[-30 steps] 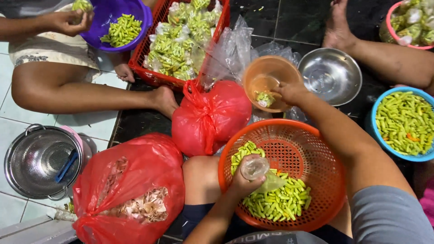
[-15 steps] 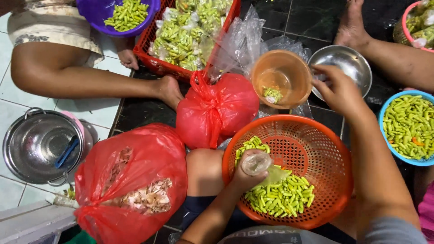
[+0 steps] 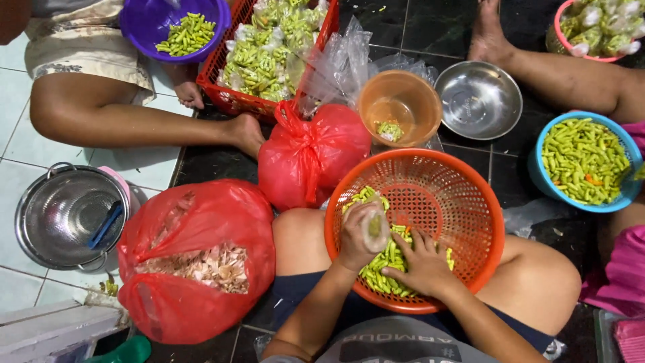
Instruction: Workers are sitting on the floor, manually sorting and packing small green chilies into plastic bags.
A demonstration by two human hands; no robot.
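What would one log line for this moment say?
left hand: holds small clear plastic bag | right hand: on green chillies | both in round orange plastic basket

Red tied bag (image 3: 312,158) centre; open red bag (image 3: 195,259) left.

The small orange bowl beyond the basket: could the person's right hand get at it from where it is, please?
Probably yes. The right hand rests on green chillies in the orange basket; the small orange bowl sits just past its far rim, open-topped, nothing between.

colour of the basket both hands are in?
Orange, a perforated plastic basket holding green chillies; clearest in the head view.
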